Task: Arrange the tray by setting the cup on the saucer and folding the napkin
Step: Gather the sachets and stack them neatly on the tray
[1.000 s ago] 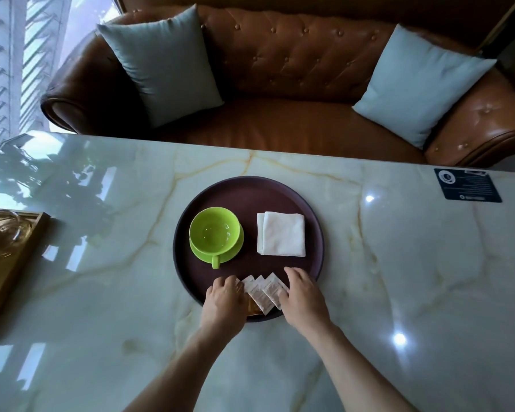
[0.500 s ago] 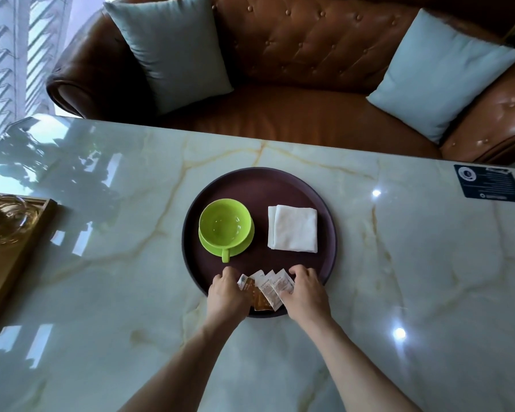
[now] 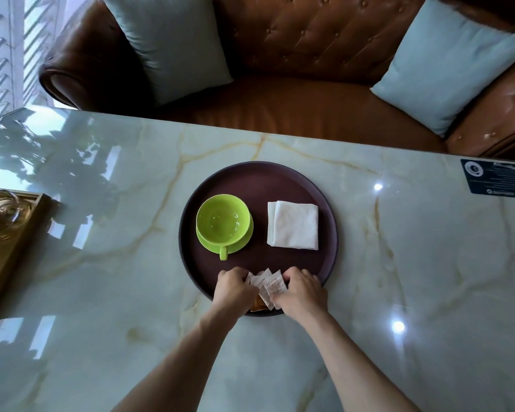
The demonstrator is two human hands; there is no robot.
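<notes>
A brown leather sofa [image 3: 295, 84] with two pale blue cushions [image 3: 173, 43] is running along the far side, and the glossy marble tabletop [image 3: 428, 278] is spreading across the rest of the view. At its left edge a wooden box [image 3: 3, 248] with glassware is sitting well apart from the work, and a dark card [image 3: 495, 182] is lying far right.

The round dark tray [image 3: 259, 179] is lying in the middle. On its left half the green cup [image 3: 222, 219] is already standing on the green saucer [image 3: 244, 239], handle pointing toward the near side. To the right, apart from the saucer, the white napkin [image 3: 293, 225] is lying folded into a flat square.

At the near rim, both hands are meeting over a fan of small paper sachets [image 3: 266, 285]. The left hand [image 3: 234, 291] and the right hand [image 3: 302, 294] are curling their fingers round the packets from either side, pinching them together. Cup and napkin are lying just beyond the knuckles, the cup nearer the left hand, the napkin nearer the right, with nothing standing between. Both task steps look done; the sachets seem the last tidying.
</notes>
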